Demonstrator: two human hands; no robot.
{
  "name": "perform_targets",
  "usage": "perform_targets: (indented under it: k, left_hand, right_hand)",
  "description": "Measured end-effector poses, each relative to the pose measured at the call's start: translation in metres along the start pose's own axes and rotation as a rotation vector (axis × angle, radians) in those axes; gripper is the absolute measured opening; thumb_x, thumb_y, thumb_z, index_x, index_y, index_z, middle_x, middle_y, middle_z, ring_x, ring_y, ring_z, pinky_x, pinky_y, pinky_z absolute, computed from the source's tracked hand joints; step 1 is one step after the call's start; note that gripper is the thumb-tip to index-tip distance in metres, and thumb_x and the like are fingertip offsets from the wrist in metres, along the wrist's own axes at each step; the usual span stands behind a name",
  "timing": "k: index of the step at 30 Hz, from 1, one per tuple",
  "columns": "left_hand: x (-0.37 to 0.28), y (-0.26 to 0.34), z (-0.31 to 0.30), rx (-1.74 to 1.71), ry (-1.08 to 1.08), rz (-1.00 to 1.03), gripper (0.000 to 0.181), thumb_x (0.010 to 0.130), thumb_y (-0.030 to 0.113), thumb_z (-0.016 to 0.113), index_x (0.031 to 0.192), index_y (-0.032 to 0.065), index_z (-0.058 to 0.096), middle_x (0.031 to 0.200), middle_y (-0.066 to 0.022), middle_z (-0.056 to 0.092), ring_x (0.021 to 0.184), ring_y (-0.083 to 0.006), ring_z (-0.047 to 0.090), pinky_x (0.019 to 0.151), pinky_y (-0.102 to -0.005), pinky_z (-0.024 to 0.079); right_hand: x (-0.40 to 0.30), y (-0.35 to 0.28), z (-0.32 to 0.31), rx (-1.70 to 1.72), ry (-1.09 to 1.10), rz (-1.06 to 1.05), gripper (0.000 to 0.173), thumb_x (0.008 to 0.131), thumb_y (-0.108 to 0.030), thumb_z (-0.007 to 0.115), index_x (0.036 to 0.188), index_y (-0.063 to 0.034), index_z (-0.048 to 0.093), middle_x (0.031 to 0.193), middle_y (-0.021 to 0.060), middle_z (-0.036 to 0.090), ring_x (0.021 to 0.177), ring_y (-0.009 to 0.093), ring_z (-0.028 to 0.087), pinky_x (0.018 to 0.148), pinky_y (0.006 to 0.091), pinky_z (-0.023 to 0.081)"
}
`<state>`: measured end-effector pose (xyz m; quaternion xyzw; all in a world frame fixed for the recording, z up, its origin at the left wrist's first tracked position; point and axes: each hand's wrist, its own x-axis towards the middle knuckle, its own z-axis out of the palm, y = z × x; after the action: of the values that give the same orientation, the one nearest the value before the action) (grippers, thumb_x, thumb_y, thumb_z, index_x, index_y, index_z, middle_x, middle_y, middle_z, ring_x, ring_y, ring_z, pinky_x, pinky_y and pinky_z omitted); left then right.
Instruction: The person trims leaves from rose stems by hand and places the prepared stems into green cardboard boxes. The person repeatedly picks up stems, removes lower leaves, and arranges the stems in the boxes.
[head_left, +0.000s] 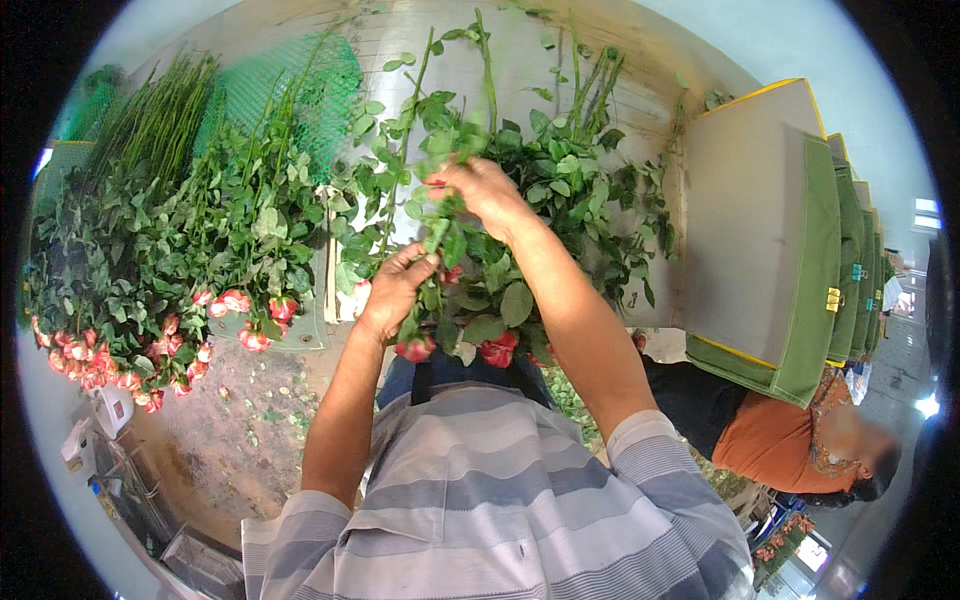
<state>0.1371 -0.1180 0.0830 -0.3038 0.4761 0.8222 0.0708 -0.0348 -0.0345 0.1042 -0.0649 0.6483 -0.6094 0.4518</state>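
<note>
Near the middle, my left hand (397, 285) is closed on a leafy rose stem (433, 238), thumb and fingers pinched together. Farther up, my right hand (474, 187) is at the same stem's foliage, slightly blurred; red shows at its fingertips, and its exact grip is unclear. A red rose bloom (415, 348) hangs below my left hand, close to my waist. Beside it is another red rose bloom (498, 349). Under and right of my right forearm, cut rose stems with dense leaves (570, 172) lie on the metal worktable (517, 45).
Large bunches of pink-and-white roses (90, 360) lie at left, beside green netting (292, 97). A grey partition with green fabric (742, 232) rises at right, a person in orange (772, 435) beyond it. Leaves litter the floor (247, 420).
</note>
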Motion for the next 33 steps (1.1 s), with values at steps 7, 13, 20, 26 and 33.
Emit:
perform_targets:
  k: [7,13,20,26,33]
  left_hand:
    - [0.051,-0.048,-0.060,0.773,0.383,0.274,0.027,0.087,0.020,0.054,0.100,-0.0021,0.061,0.087,-0.0124,0.065,0.077,-0.0205,0.058,0.074,-0.0311,0.045]
    - [0.045,-0.022,-0.036,1.021,0.497,0.270,0.033,0.085,0.026,0.055,0.103,0.0003,0.062,0.095,-0.0262,0.061,0.090,-0.0422,0.058,0.079,-0.0431,0.046]
    - [0.041,-0.005,-0.044,1.140,0.581,0.647,0.024,0.085,0.020,0.054,0.101,0.0028,0.062,0.092,-0.0207,0.062,0.086,-0.0386,0.057,0.079,-0.0438,0.044]
    - [0.045,-0.011,-0.066,1.422,0.645,0.420,0.028,0.082,0.021,0.057,0.106,0.0051,0.057,0.100,-0.0167,0.058,0.098,-0.0337,0.052,0.088,-0.0405,0.040]
    - [0.059,-0.016,-0.094,1.025,0.405,0.433,0.024,0.080,0.014,0.059,0.099,-0.0001,0.060,0.086,-0.0195,0.065,0.077,-0.0318,0.062,0.070,-0.0368,0.048]
  right_hand:
    - [0.035,0.091,-0.001,-0.341,0.213,-0.044,0.036,0.086,-0.025,0.060,0.111,0.0007,0.057,0.103,0.0139,0.062,0.093,0.023,0.059,0.082,0.0331,0.045]
    - [0.027,0.089,0.008,-0.324,0.282,-0.061,0.037,0.085,-0.022,0.059,0.112,0.0032,0.055,0.101,0.0152,0.064,0.092,0.024,0.061,0.082,0.0318,0.046]
    - [0.013,0.107,0.046,-0.515,0.309,0.007,0.052,0.086,-0.032,0.057,0.122,0.0038,0.046,0.098,0.0172,0.063,0.090,0.031,0.061,0.082,0.0381,0.047]
    - [0.017,0.110,0.067,-0.691,0.290,0.026,0.035,0.077,-0.028,0.065,0.096,0.0013,0.063,0.088,0.0219,0.065,0.083,0.035,0.063,0.076,0.0387,0.048]
    - [0.027,0.126,0.067,-0.453,0.222,0.004,0.023,0.079,-0.017,0.060,0.094,-0.0001,0.062,0.081,0.0106,0.064,0.072,0.016,0.057,0.070,0.0328,0.046]
